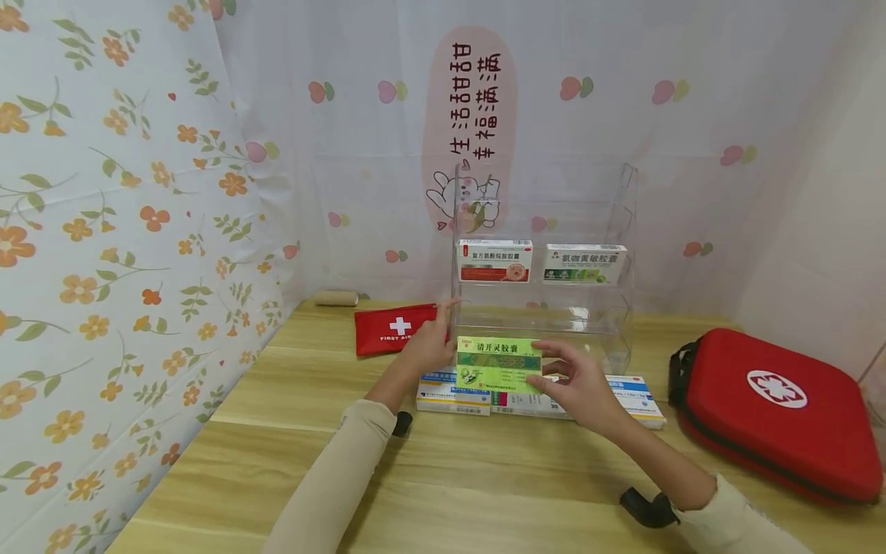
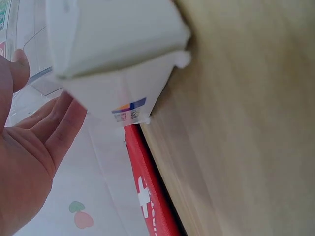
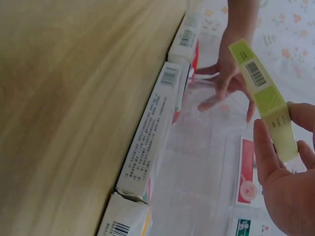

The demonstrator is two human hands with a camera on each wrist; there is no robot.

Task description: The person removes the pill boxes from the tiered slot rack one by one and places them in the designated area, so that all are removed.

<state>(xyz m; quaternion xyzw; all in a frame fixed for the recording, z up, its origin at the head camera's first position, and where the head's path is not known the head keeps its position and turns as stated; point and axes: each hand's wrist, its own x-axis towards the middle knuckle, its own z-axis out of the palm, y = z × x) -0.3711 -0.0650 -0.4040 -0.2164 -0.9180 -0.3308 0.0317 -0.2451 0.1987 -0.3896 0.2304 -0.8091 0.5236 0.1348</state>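
Observation:
My right hand [image 1: 583,391] pinches a yellow-green medicine box [image 1: 498,365] by its right end, holding it before the lower part of a clear acrylic display rack [image 1: 540,308]. In the right wrist view, the green box [image 3: 263,88] shows its narrow barcode side, thumb and fingers at one end. At the rack's left edge is my left hand [image 1: 431,342], fingers extended; the right wrist view shows these fingers [image 3: 224,86] spread beside the clear plastic. Whether they touch it I cannot tell. A red-and-white medicine box [image 1: 494,263] and a green-and-white one [image 1: 583,266] stand on a rack tier.
In front of the rack lie a blue-and-white box [image 1: 453,398], a white box [image 1: 529,405] and another blue-and-white box [image 1: 640,400]. A red first aid pouch [image 1: 377,329] lies left, near a beige roll [image 1: 336,298]. The red hard case [image 1: 775,415] sits right.

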